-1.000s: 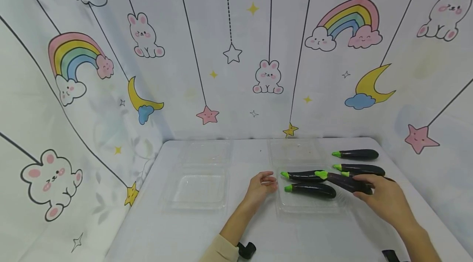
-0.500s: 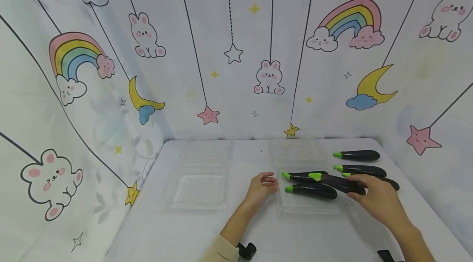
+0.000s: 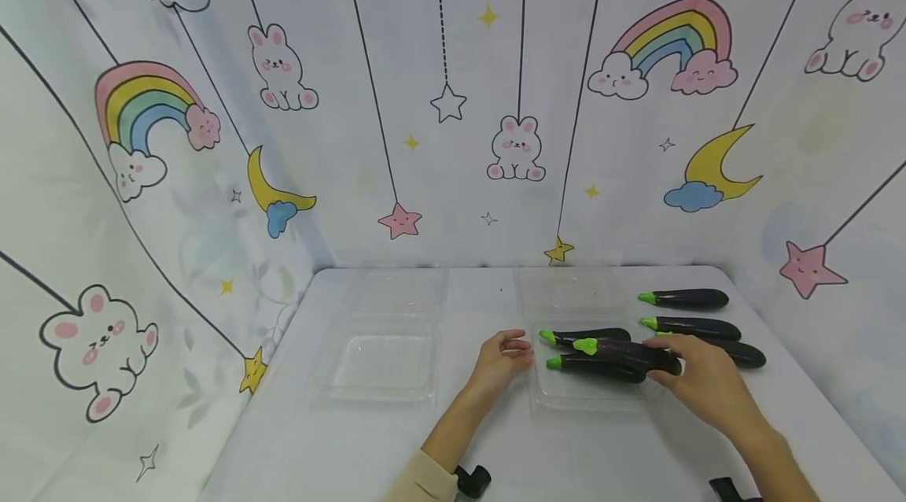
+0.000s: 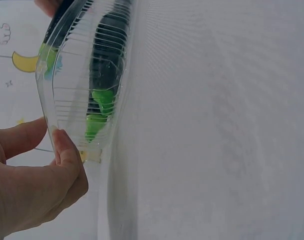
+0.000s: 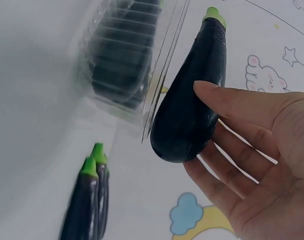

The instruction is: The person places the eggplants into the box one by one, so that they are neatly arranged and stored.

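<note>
My right hand (image 3: 708, 380) holds a dark purple eggplant (image 3: 630, 356) by its thick end, green stem pointing left. The right wrist view shows thumb and fingers on either side of this eggplant (image 5: 196, 105), above the rim of a clear plastic clamshell box (image 5: 164, 65). Inside the box (image 3: 587, 400) lie two more eggplants, the nearer one (image 3: 598, 370) partly covered by the held one, the farther one (image 3: 587, 335) behind it. At the box's left side is my left hand (image 3: 499, 360); in the left wrist view its thumb and fingers pinch the clear rim (image 4: 44, 97).
Three loose eggplants lie at the right: a far one (image 3: 686, 298), a middle one (image 3: 697, 326) and a near one (image 3: 746, 354) partly behind my right hand. Another clear clamshell box (image 3: 378, 388) stands opened at the left of the white table (image 3: 340, 455).
My right hand has moved left with the eggplant, bringing it from the box's right side to above the two eggplants inside. My left hand has stayed at the box's left rim.
</note>
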`<state>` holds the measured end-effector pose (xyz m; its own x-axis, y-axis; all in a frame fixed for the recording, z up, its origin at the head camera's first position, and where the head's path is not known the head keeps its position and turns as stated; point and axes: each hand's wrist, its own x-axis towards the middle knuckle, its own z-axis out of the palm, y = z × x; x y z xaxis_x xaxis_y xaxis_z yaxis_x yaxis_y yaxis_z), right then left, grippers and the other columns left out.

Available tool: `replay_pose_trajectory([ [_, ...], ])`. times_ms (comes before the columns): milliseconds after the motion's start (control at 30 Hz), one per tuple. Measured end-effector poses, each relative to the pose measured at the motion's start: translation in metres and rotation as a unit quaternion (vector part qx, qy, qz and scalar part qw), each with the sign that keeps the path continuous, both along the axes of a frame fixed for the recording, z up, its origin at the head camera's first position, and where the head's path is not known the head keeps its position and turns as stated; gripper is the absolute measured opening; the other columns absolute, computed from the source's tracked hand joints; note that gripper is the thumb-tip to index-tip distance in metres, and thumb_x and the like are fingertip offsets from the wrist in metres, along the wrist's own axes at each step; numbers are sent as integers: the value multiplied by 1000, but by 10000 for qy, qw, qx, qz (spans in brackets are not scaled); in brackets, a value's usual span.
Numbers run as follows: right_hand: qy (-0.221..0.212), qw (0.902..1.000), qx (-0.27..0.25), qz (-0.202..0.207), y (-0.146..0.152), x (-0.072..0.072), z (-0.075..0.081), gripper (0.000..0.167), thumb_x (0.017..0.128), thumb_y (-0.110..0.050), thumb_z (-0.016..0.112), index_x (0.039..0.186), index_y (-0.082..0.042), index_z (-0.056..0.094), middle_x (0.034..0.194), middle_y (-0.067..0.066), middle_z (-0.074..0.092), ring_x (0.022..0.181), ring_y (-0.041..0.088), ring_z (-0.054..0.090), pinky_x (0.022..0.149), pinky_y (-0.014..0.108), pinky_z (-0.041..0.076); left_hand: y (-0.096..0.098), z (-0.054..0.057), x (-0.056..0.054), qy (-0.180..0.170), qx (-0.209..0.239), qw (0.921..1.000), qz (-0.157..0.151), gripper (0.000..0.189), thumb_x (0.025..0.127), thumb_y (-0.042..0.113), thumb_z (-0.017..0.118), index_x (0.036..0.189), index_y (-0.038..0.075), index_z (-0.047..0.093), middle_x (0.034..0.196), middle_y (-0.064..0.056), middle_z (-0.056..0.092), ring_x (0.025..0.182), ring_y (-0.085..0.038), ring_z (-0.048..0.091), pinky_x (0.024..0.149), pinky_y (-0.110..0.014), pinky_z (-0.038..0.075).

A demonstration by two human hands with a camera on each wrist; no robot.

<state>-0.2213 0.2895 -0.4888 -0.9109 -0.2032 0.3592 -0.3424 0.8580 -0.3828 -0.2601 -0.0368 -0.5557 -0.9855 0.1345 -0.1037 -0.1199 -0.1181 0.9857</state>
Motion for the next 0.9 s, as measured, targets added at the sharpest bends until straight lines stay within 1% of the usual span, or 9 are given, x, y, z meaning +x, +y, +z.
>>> replay_pose_trajectory([
  [100, -11, 9999, 42, 99, -5, 1, -1, 48, 70, -9, 94, 115, -11, 77, 118, 18, 74, 112, 48, 66, 90, 64, 51, 0, -1, 0, -2, -13, 10000, -13, 52, 90, -10, 72, 140, -6, 57, 113, -13, 70, 98, -14, 70, 87, -26, 58],
  [167, -92, 9998, 70, 145, -9, 2, 0, 48, 70, -9, 95, 115, -12, 77, 118, 17, 74, 113, 48, 65, 91, 65, 51, 0, -1, 0, -16, 2, 10000, -25, 52, 90, -10, 72, 140, -6, 57, 114, -14, 70, 99, -14, 70, 87, -26, 58],
  [333, -178, 9995, 89, 230, -17, 3, 0, 49, 69, -8, 95, 115, -12, 77, 117, 13, 75, 115, 46, 66, 94, 65, 50, -1, -1, 1, -36, 79, 9999, -65, 52, 91, -9, 71, 141, -6, 56, 118, -18, 69, 99, -14, 70, 88, -26, 57],
  [400, -178, 9994, 96, 283, -19, 3, -1, 50, 69, -8, 95, 115, -12, 77, 116, 12, 76, 114, 45, 67, 95, 64, 51, -1, -1, 1, 2, 50, 10000, -80, 52, 91, -8, 72, 141, -6, 56, 118, -19, 69, 98, -14, 70, 88, -26, 57],
  [567, -255, 9988, 169, 370, -23, 3, -6, 50, 69, -8, 95, 115, -13, 77, 116, 11, 76, 112, 42, 68, 94, 62, 52, -2, -2, 1, 56, -25, 9999, -93, 52, 91, -8, 72, 140, -5, 56, 117, -17, 69, 99, -14, 69, 89, -27, 58],
  [800, -225, 9983, 193, 495, -26, 2, -16, 50, 69, -6, 95, 115, -12, 77, 117, 11, 75, 113, 40, 68, 95, 60, 53, -2, -2, 1, 18, -62, 10000, -74, 52, 91, -7, 72, 140, -5, 57, 113, -11, 70, 99, -13, 69, 89, -27, 57],
  [900, -339, 9978, 206, 522, -28, 2, -18, 49, 69, -6, 94, 115, -13, 77, 118, 11, 75, 113, 40, 68, 96, 61, 53, -2, -2, 1, 23, -75, 10000, -62, 52, 91, -7, 73, 140, -5, 57, 112, -10, 70, 98, -13, 70, 89, -28, 57],
])
